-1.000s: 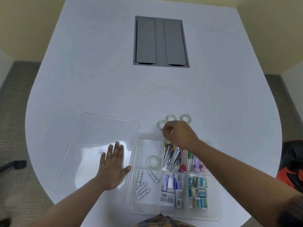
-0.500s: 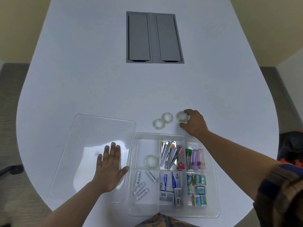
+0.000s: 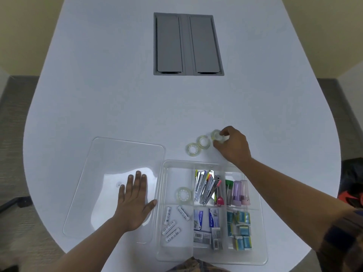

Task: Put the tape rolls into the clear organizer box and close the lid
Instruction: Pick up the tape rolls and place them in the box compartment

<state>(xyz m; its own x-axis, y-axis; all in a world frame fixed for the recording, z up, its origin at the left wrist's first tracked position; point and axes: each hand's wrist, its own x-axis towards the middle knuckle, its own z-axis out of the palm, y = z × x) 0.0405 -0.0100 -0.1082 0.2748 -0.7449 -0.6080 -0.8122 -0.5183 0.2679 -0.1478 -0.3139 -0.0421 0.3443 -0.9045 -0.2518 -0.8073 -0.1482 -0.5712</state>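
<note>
The right hand [image 3: 232, 147] closes its fingertips on the tape roll [image 3: 216, 135] on the table [image 3: 117, 95], at 12 o'clock from the organizer box [image 3: 263, 232]. This roll looks light, stiff and slippery; pinching its outer rim seems best. The left hand [image 3: 133, 201] lies flat and empty on the lid [image 3: 110, 160].

the left hand [image 3: 135, 201] is laid flat, palm down, fingers spread. the right hand [image 3: 232, 147] is stretched forward, fingertips pinched together.
</note>
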